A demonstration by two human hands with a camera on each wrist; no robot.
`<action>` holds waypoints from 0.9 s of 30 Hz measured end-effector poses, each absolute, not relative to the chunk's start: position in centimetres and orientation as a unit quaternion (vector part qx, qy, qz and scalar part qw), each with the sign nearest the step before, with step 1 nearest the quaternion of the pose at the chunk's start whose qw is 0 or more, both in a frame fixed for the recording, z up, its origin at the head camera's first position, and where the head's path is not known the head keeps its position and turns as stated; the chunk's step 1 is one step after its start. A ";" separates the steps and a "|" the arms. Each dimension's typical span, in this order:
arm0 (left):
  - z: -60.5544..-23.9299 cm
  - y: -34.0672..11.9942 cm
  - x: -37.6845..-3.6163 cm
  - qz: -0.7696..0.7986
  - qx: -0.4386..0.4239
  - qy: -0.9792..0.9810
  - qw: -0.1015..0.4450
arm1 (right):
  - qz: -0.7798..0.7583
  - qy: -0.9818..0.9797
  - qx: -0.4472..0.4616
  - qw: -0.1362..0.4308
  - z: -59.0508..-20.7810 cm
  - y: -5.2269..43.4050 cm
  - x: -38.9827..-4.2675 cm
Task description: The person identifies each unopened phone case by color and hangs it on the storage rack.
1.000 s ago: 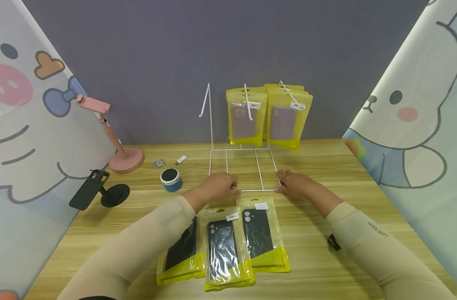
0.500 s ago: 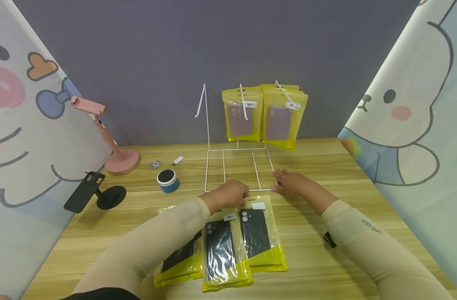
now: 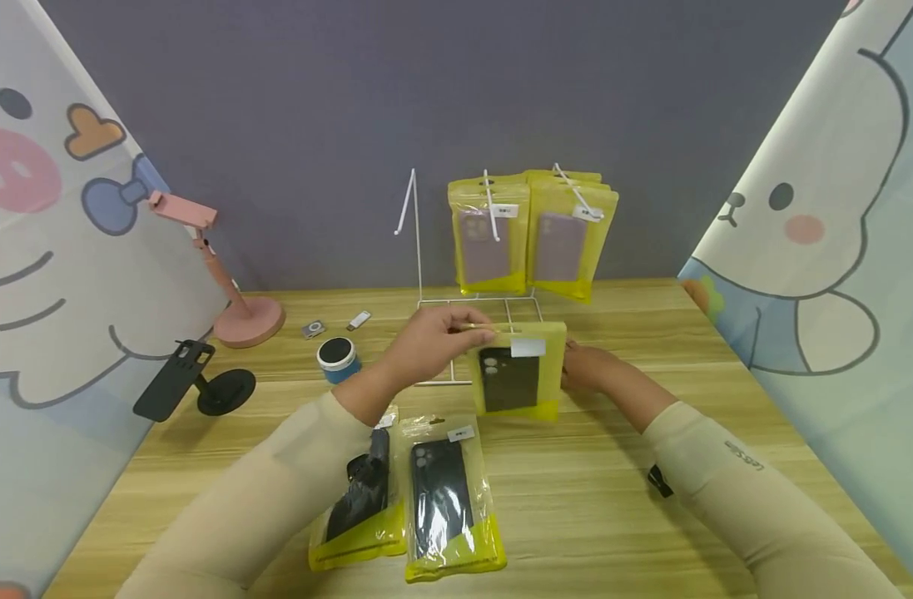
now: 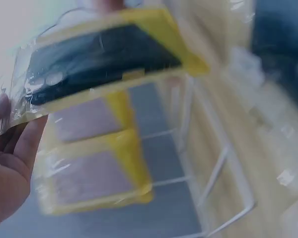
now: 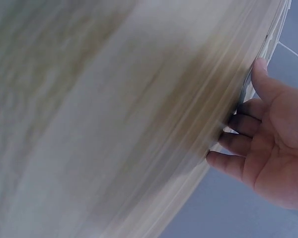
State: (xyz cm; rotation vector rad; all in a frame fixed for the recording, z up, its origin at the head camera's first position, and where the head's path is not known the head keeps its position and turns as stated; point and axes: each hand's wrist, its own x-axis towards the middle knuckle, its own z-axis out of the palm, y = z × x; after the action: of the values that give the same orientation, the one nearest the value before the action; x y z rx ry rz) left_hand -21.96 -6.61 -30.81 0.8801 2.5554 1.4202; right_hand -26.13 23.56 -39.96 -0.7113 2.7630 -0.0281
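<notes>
My left hand (image 3: 429, 343) pinches the top edge of a clear-and-yellow pouch (image 3: 511, 383) holding a black phone case, raised over the front of the white wire rack (image 3: 417, 237). In the left wrist view the same pouch (image 4: 107, 62) hangs from the fingers. Beside the rack's right front corner, my right hand (image 3: 591, 368) rests low, its fingertips hidden behind the pouch. The right wrist view has that hand (image 5: 270, 134) with fingertips against the wooden surface. Pouches with purple cases hang on the rack's middle hook (image 3: 488, 249) and right hook (image 3: 561, 249).
Two pouches with black cases lie in front, one in the middle (image 3: 441, 491) and one at left (image 3: 359, 507), partly shadowed. Left of the rack are a blue jar (image 3: 339, 359), a USB stick (image 3: 359, 320), a pink stand (image 3: 250, 320) and a black phone stand (image 3: 227, 393).
My left hand has taken the rightmost pouch from the table and lifted it upright toward the rack. The right hand has stayed at the rack's corner.
</notes>
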 end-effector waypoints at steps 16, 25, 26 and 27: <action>-23.6 -15.7 -22.9 0.448 0.144 0.875 -0.111 | -0.025 0.959 -0.219 0.177 -40.4 23.7 -26.5; -23.4 -16.0 -25.3 0.489 0.112 0.859 -0.105 | -0.022 0.959 -0.221 0.178 -40.7 23.7 -26.9; -23.4 -15.9 -25.4 0.493 0.115 0.856 -0.106 | -0.021 0.959 -0.221 0.177 -40.7 23.7 -26.9; -23.4 -15.9 -25.5 0.493 0.118 0.855 -0.108 | -0.020 0.959 -0.221 0.175 -40.7 23.7 -26.9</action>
State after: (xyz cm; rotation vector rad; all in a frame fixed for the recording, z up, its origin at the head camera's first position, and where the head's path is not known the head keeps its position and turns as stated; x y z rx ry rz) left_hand -25.50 -15.93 -23.44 0.3981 2.8882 1.6661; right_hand -26.88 23.67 -40.71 -0.6263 2.7171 -0.0581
